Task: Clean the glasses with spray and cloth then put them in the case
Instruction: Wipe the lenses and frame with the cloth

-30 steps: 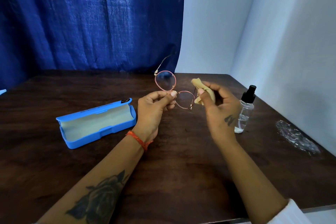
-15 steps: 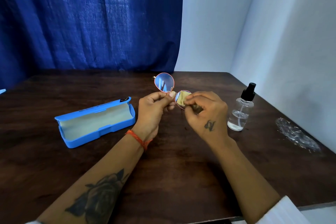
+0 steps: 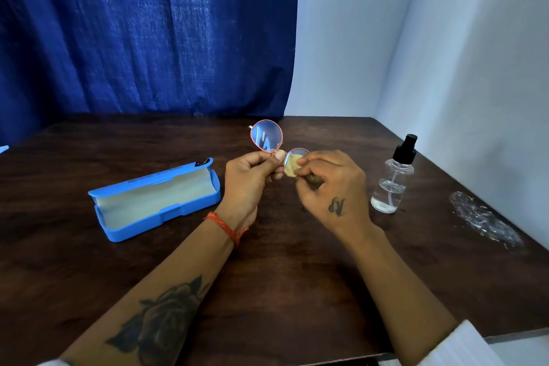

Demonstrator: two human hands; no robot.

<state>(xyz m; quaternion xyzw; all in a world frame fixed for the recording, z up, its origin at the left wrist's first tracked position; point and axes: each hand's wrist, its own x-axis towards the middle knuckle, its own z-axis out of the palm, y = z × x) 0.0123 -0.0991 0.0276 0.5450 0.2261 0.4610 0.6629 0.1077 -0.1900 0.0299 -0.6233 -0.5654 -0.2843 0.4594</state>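
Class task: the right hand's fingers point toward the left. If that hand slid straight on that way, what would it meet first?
The right hand would probably first press its cloth against the glasses lens, then meet the left hand holding the frame. Depth is unclear.

Your pink-rimmed glasses (image 3: 266,136) are held up off the tabletop, tilted; yellow cloth (image 3: 292,164) pressed against lower lens. Blue case (image 3: 154,199) lies open at left, pale lining up. Clear spray bottle (image 3: 392,180) stands upright at right, black pump top.

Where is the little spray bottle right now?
The spray bottle stands upright on the table, on the person's right, just beyond the right hand and untouched by it, near the white wall.
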